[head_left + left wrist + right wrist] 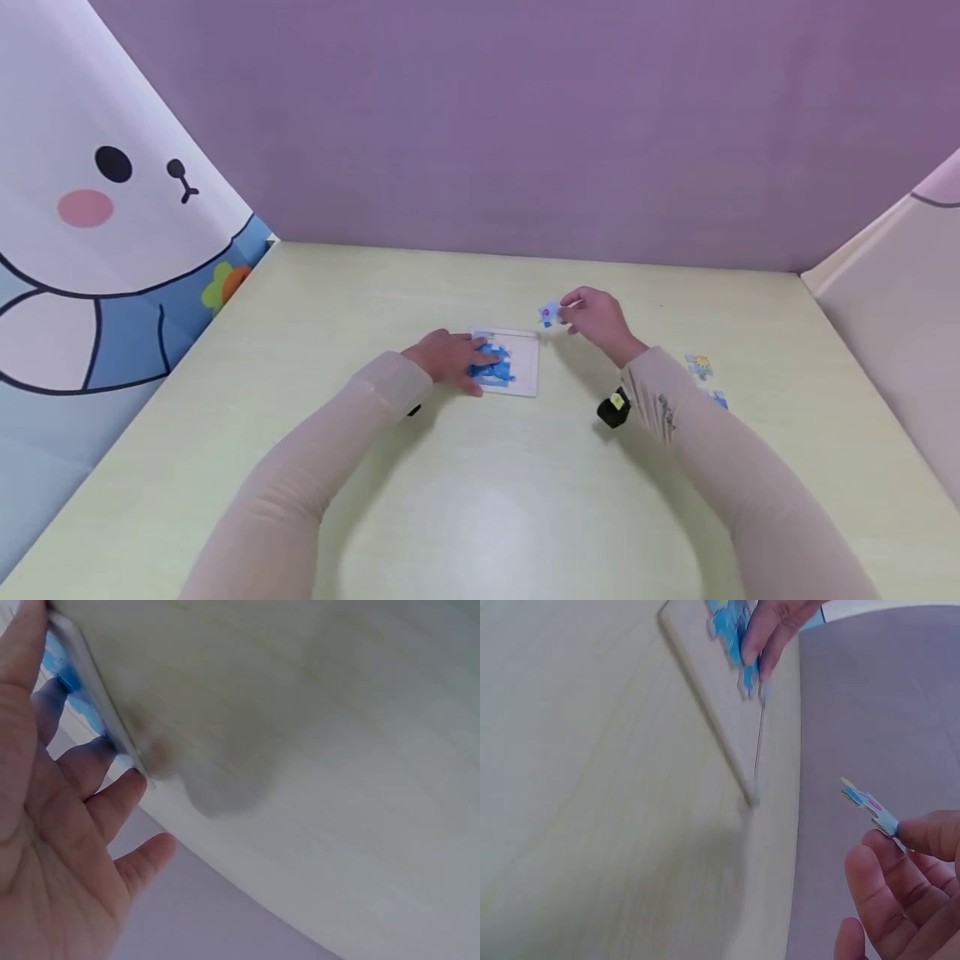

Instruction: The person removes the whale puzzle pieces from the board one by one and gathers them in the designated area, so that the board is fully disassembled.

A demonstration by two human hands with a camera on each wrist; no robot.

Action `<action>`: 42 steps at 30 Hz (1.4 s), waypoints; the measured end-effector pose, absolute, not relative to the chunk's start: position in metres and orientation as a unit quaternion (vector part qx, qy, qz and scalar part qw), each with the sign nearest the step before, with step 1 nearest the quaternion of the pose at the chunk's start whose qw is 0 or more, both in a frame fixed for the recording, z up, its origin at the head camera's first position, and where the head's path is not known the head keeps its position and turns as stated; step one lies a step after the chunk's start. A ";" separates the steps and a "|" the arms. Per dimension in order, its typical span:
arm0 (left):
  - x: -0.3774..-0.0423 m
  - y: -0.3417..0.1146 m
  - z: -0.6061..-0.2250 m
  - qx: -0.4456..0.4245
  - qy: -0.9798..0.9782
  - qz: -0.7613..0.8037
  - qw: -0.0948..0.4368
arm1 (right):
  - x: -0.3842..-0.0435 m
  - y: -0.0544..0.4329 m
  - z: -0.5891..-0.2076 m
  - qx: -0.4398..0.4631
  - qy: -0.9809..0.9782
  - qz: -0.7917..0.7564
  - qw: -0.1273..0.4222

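A white puzzle tray (pixel 528 367) lies mid-table, its left part filled with joined blue puzzle pieces (pixel 495 372). My left hand (pixel 450 358) rests on the tray's left side with fingers spread over those pieces. In the left wrist view, its fingertips (pixel 133 784) meet the tray's edge. Beyond the tray's upper right corner, my right hand (pixel 597 321) pinches a puzzle piece (pixel 550 314) between thumb and fingers. That piece (pixel 870 806) is pale blue with a pink mark, raised above the table in the right wrist view.
Loose puzzle pieces (pixel 700 367) with a yellow print lie right of the right forearm, and another blue piece (pixel 718 399) is partly hidden by the sleeve. A purple wall (pixel 495 125) stands behind the pale table (pixel 480 500). A printed cartoon cloth (pixel 82 333) hangs at left.
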State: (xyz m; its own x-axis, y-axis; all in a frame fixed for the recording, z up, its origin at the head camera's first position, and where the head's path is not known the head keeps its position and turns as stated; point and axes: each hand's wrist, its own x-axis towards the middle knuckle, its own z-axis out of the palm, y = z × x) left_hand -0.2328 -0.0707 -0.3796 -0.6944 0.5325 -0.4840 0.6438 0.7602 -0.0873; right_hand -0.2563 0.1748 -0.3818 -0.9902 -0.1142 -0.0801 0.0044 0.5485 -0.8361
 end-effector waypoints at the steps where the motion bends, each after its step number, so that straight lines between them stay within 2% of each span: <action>1: -0.233 -0.070 -0.380 0.324 0.911 -0.129 0.218 | -0.255 0.182 -0.383 -0.029 0.880 -0.469 0.065; 12: -0.238 -0.075 -0.384 0.324 0.911 -0.117 0.226 | -0.241 0.230 -0.391 -0.016 0.885 -0.462 0.060; 20: -0.231 -0.087 -0.393 0.340 0.912 -0.080 0.213 | -0.237 0.254 -0.397 -0.021 0.893 -0.444 0.076; 28: -0.226 -0.094 -0.392 0.362 0.911 -0.099 0.171 | -0.233 0.275 -0.398 -0.004 0.893 -0.441 0.089; 42: -0.226 -0.092 -0.389 0.361 0.910 -0.109 0.173 | -0.231 0.301 -0.396 0.018 0.898 -0.428 0.102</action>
